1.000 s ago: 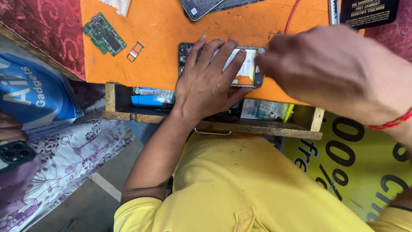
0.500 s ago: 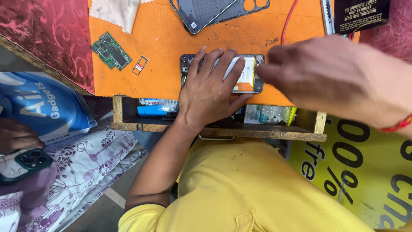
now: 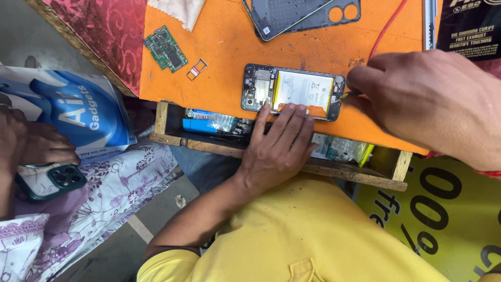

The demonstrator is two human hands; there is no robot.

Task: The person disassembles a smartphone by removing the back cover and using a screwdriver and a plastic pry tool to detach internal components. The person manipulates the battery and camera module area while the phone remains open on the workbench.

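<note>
An opened phone (image 3: 292,91) with its white battery showing lies on the orange mat (image 3: 224,57). My left hand (image 3: 279,149) rests at the table's near edge, fingertips pressing on the phone's near long side. My right hand (image 3: 428,102) is at the phone's right end, pinching a thin tool (image 3: 348,95) whose tip touches that end. The tool's handle is hidden inside the fingers.
A dark back cover (image 3: 300,15), a green circuit board (image 3: 166,48), a small card tray (image 3: 196,69), a cloth (image 3: 177,10) and a red cable (image 3: 389,28) lie on the mat. A wooden shelf (image 3: 172,138) below holds packets. Another person's hand holds a green phone (image 3: 49,180) at left.
My left hand slid back from covering the phone to its near edge, baring the battery. My right hand moved right, off the phone to its end.
</note>
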